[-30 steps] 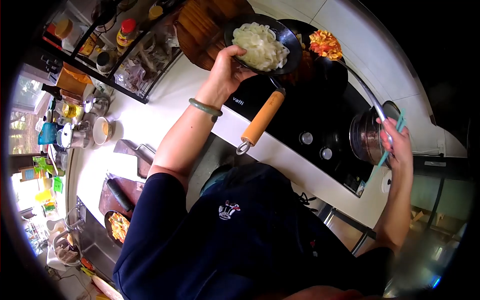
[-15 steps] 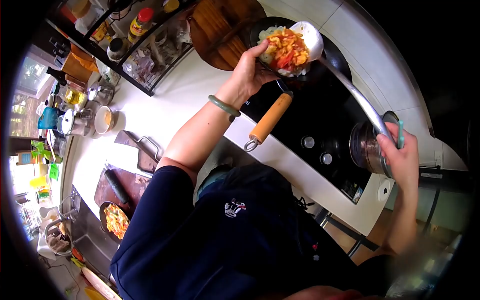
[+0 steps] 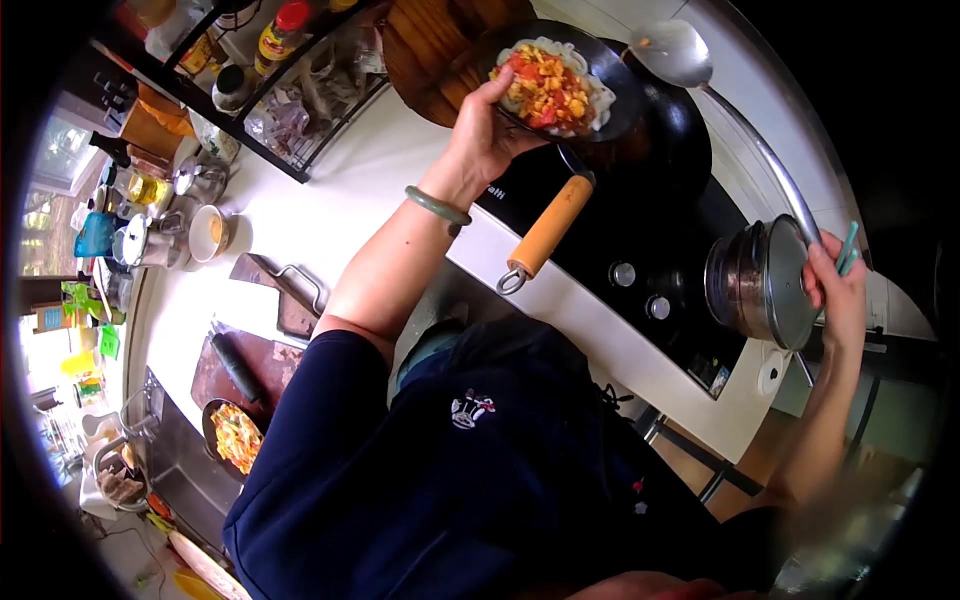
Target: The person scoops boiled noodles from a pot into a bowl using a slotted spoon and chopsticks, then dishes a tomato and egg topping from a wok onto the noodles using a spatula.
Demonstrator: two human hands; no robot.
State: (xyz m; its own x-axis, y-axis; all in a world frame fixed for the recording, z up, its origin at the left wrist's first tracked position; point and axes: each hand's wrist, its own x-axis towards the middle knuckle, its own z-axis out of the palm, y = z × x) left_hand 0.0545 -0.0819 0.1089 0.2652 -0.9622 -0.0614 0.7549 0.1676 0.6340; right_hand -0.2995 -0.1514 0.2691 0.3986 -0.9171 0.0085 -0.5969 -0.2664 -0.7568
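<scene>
My left hand (image 3: 490, 135) grips the near rim of a dark bowl (image 3: 615, 85), its thumb over the edge. In the bowl lie white noodles (image 3: 600, 100) topped with a red and yellow tomato-and-egg mix (image 3: 548, 88). My right hand (image 3: 838, 285) is closed round the handle of a long metal ladle (image 3: 672, 55), along with thin turquoise sticks (image 3: 849, 245), perhaps chopsticks. The ladle's head is to the right of the bowl, apart from it, and looks nearly emptied. Below the bowl is a black wok (image 3: 680, 140) with a wooden handle (image 3: 552, 225).
A lidded metal pot (image 3: 740, 280) stands on the black stove (image 3: 590, 240) by my right hand. Round wooden boards (image 3: 430, 60) lean behind the counter. To the left are a condiment rack (image 3: 270, 140), a cleaver (image 3: 285, 290), a pan of food (image 3: 235, 435) and a sink (image 3: 180, 470).
The ladle has moved from over the bowl to the right, and its head has come away from the food. My right hand has shifted right. The bowl is tilted differently, showing more noodles.
</scene>
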